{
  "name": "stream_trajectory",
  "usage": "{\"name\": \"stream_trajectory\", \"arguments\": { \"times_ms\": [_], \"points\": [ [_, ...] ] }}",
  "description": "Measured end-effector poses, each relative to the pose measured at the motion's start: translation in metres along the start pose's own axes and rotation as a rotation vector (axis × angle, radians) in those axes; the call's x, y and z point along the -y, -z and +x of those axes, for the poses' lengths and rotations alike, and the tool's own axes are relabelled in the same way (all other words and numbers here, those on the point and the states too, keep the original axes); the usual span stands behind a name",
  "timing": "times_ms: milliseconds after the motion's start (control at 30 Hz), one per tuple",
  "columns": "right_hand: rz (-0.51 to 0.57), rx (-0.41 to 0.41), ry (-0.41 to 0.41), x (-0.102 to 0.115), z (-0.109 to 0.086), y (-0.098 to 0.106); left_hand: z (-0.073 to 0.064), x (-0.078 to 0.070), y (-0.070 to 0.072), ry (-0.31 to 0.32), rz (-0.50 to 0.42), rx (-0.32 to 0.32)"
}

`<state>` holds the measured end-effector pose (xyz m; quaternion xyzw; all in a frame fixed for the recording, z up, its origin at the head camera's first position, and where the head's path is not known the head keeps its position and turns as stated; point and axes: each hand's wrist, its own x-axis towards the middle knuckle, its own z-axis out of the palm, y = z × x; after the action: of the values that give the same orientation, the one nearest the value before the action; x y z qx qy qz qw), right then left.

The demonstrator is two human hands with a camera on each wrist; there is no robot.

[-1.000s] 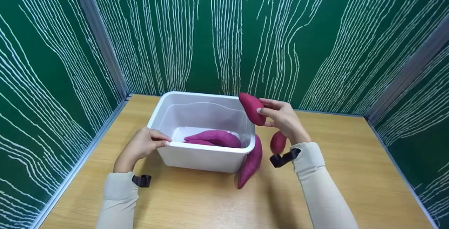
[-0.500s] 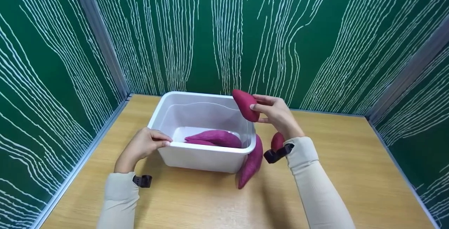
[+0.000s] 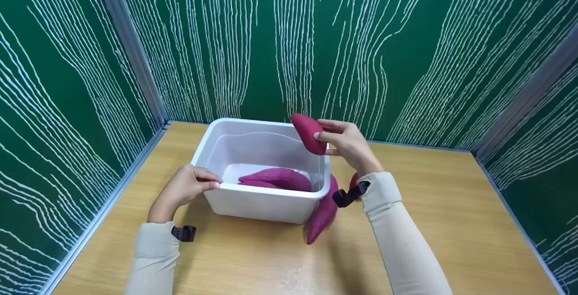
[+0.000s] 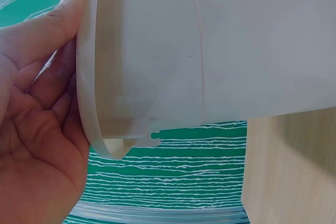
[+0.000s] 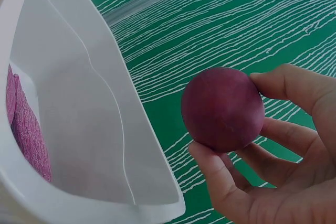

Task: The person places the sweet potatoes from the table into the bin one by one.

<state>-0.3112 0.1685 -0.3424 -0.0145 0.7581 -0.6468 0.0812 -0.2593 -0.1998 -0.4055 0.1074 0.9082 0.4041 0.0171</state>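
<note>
My right hand point(image 3: 351, 147) holds a smooth red sweet potato point(image 3: 307, 133) between thumb and fingers, above the right end of a white plastic bin point(image 3: 264, 204). In the right wrist view the sweet potato point(image 5: 223, 109) shows round, end-on, beside the bin's rim. With thumb and fingertips my left hand point(image 3: 180, 190) pinches the bin's near rim at its left corner; the left wrist view shows the rim point(image 4: 88, 77) in that grip. Inside the bin lie purple, wrinkled sweet potatoes point(image 3: 282, 177), partly hidden by the front wall.
Against the bin's right side, on the wooden table point(image 3: 253, 259), leans a long purple sweet potato point(image 3: 323, 218). Another red one point(image 3: 354, 180) lies mostly hidden behind my right wrist. Green panels point(image 3: 259, 60) with white wavy lines enclose the back and sides.
My right hand has carried the red sweet potato leftward and slightly up, from the bin's right edge to over its opening. The left hand has stayed on the rim.
</note>
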Motion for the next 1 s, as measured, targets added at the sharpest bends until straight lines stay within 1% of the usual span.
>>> {"name": "stream_trajectory", "arguments": {
  "times_ms": [67,133,333,533,567,667,867,1000],
  "points": [
    [0.007,0.001,0.002,0.0004,0.0006,-0.002,-0.0006,-0.0004,-0.0001,-0.015,0.008,-0.002],
    [0.014,0.002,0.004,0.0004,0.0012,-0.0034,-0.001,-0.0014,-0.0001,-0.013,0.008,-0.001],
    [0.017,0.011,0.003,0.0,0.002,-0.0061,-0.0002,-0.002,-0.0003,0.025,-0.001,0.002],
    [0.005,0.01,0.003,0.0005,0.0025,-0.0074,0.0002,-0.0012,-0.0004,0.038,-0.006,0.003],
    [0.002,0.011,0.002,0.0004,0.0025,-0.0076,0.0004,-0.0013,-0.0003,0.032,-0.003,0.005],
    [-0.002,0.008,0.0,0.0,0.0024,-0.0081,0.0011,-0.0017,-0.0004,0.048,-0.006,0.005],
    [-0.003,0.015,0.0,0.0003,0.0016,-0.0085,0.0006,-0.0007,-0.0001,0.037,-0.001,0.005],
    [-0.003,0.023,0.003,0.0014,0.0011,-0.0091,0.0004,0.0012,-0.0002,0.007,0.009,-0.008]
  ]
}}
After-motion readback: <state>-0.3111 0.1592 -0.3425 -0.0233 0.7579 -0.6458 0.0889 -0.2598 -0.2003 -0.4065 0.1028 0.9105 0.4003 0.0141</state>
